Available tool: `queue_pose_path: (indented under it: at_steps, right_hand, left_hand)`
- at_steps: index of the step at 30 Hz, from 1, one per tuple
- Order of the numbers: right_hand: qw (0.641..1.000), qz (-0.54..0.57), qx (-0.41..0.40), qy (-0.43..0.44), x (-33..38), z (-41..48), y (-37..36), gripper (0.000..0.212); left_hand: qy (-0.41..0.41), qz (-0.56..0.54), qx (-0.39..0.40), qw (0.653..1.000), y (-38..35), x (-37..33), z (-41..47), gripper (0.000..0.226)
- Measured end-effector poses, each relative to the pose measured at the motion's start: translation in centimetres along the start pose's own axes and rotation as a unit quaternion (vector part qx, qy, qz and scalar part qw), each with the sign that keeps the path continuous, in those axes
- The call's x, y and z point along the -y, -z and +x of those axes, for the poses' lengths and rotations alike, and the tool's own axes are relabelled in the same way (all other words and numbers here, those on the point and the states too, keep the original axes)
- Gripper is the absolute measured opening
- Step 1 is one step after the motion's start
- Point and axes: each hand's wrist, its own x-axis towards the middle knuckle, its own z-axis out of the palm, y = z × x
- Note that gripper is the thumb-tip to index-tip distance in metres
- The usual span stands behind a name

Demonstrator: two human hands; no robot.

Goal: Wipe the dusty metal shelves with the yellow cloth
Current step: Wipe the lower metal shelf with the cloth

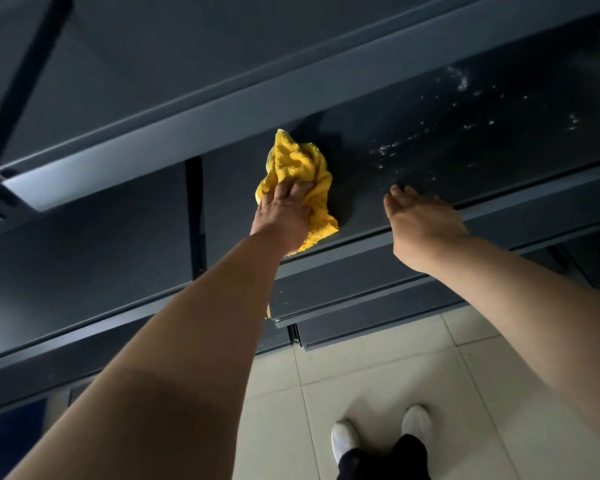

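On my feed I can read no text, label, brand or number, neither on the metal shelves (430, 143) nor the yellow cloth (298, 161).

The yellow cloth (300, 168), at centre frame, is thick terry fabric with a shaggy, looped pile, bunched into soft folds. The shelf (447, 140) under it is dark painted metal, matt and smooth, and it is speckled toward the upper right with pale dust specks (461, 81). The upper shelf lip (153, 147), at the upper left, has a dull satin sheen. At the lower right, the floor tiles (388, 375) are pale, smooth and faintly glossy, with thin grout lines. The shoes (343, 438) are white and matt.
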Motion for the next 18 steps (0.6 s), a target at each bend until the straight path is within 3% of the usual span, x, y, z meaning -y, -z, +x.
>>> queue_pose_path:
  at_steps: [10, 18]
  right_hand:
    - [0.999, 0.022, -0.034, 0.026, 4.2, -1.2, -0.1, 0.061]
    - [0.997, 0.07, -0.009, 0.033, 3.5, -0.8, -0.6, 0.064]
  left_hand:
    - [0.042, 0.012, 0.001, 0.999, 0.7, 6.6, -4.3, 0.053]
    - [0.11, -0.011, -0.039, 0.993, -0.3, 5.2, -6.3, 0.055]
